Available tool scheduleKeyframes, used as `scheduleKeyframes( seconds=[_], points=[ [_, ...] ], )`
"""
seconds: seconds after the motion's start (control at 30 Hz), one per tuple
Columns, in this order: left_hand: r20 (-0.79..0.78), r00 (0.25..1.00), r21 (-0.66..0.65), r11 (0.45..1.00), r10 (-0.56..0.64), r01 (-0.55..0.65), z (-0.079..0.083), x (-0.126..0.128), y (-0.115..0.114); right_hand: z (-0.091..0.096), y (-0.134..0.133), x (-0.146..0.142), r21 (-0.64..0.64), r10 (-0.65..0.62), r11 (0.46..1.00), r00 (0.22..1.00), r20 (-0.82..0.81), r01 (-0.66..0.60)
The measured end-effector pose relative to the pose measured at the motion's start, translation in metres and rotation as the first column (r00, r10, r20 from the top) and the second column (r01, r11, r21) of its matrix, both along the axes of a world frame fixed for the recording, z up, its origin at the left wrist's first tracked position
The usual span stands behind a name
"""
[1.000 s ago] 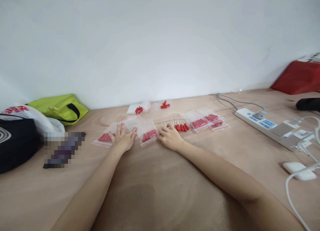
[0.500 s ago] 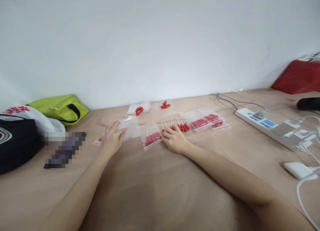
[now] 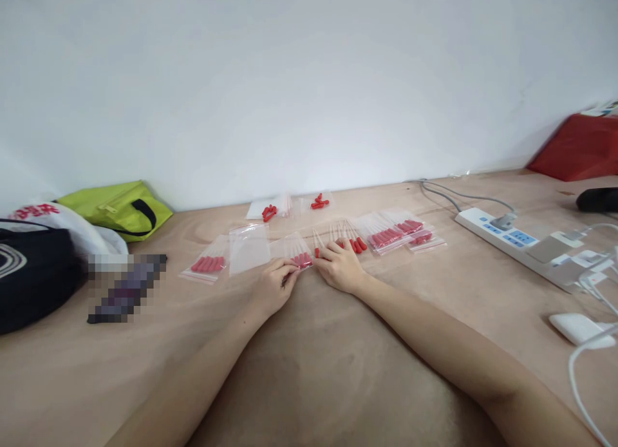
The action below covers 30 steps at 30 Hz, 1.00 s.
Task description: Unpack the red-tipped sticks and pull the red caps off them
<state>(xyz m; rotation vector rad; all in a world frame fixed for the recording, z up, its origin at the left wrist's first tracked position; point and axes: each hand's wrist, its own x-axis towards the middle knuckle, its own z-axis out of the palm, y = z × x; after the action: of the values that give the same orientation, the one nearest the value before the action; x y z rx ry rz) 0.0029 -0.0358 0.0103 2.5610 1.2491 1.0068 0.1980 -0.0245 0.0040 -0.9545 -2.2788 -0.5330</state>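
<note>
Head view, with a clock laid flat between the hands and twelve toward the wall: what's out left?

Around nine, a black bag [image 3: 36, 276], then a white plastic bag [image 3: 99, 237] with red print. A lime bag [image 3: 109, 205] leans by the wall between nine and ten. The dark item [image 3: 128, 289] near nine is too pixelated to name.

And closer in?

At nine, a filled bag [image 3: 207, 264] of red-handled sticks. Beside it, toward ten, a flat clear bag [image 3: 248, 248]. Eleven has a white packet [image 3: 255, 209] with red pieces [image 3: 269, 212].

Now the left hand [image 3: 277, 286].

Thumb and fingers are pinched on the near edge of the middle bag [image 3: 302, 260], also full of red handles. More red bits [image 3: 319, 201] lie by the wall at twelve.

The right hand [image 3: 340, 266]?

Just beside the left, not touching it. It lies over the loose sticks [image 3: 358, 245], fingers curled; I can't tell whether it grips any.

Further right?

Overlapping filled packets [image 3: 393, 234] between two and three, a power strip [image 3: 492, 234] at three, a white charger [image 3: 579, 329] just past three, and a red bag [image 3: 577, 147] past two.
</note>
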Motion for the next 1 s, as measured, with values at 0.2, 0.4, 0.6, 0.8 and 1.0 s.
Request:
scheduleKeyframes(
  seconds=[0.2,0.4,0.6,0.8,1.0],
  points=[
    [0.086,0.992,-0.137,0.987,0.09,-0.077,0.0054,0.0022,-0.0029,-0.0005,-0.0017,-0.0009,-0.033,0.086,0.996,0.996,-0.02,-0.087],
    [0.133,0.978,-0.241,0.963,0.16,-0.125,0.0053,0.0029,-0.0019,-0.0032,0.0002,-0.001,-0.024,0.142,0.989,0.989,-0.046,-0.143],
    [0.153,0.971,-0.287,0.948,0.185,-0.135,0.0052,0.0033,-0.001,-0.0055,0.0008,-0.0011,-0.02,0.19,0.981,0.981,-0.045,-0.191],
    [0.159,0.972,-0.268,0.955,0.175,-0.128,0.003,0.0021,-0.0002,-0.0061,0.0018,-0.0015,-0.057,0.167,0.984,0.985,-0.043,-0.169],
    [0.155,0.978,-0.221,0.97,0.14,-0.104,0.0028,0.0021,-0.0008,-0.0043,0.0019,-0.0055,-0.081,0.117,0.99,0.993,-0.009,-0.118]
  ],
)
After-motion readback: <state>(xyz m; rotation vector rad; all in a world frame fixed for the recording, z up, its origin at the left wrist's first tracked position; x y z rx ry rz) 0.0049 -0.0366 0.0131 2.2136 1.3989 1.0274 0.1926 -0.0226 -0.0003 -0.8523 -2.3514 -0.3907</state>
